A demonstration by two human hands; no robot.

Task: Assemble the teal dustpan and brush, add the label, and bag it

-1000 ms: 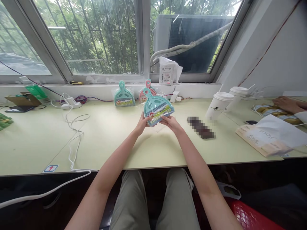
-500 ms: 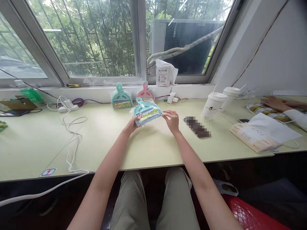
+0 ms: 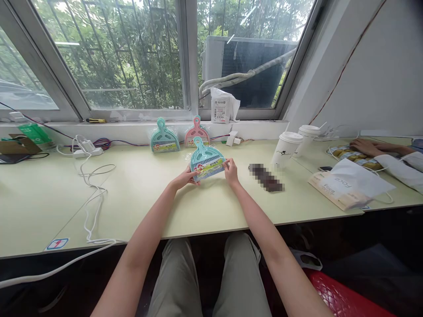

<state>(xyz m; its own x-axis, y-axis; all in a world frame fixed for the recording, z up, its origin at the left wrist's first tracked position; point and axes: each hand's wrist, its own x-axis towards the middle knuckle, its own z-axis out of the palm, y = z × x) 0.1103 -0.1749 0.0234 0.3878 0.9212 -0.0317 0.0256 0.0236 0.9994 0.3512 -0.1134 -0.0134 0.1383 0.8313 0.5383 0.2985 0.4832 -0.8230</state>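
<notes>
Between my hands is a teal dustpan and brush set in clear wrapping, with a colourful label across its lower part and its handle pointing away from me. My left hand grips its lower left corner. On the right edge, the fingers of my right hand are pinched. Behind it, another teal dustpan set and a pink dustpan set lean against the wall under the window.
A pixelated dark object lies right of my hands, near two white paper cups. Farther right are a tissue pack and another person's hands. White cables and a power strip lie left.
The held dustpan set has tilted more upright, showing more of its face. My right hand has closed onto its right edge. The camera view has shifted slightly.
</notes>
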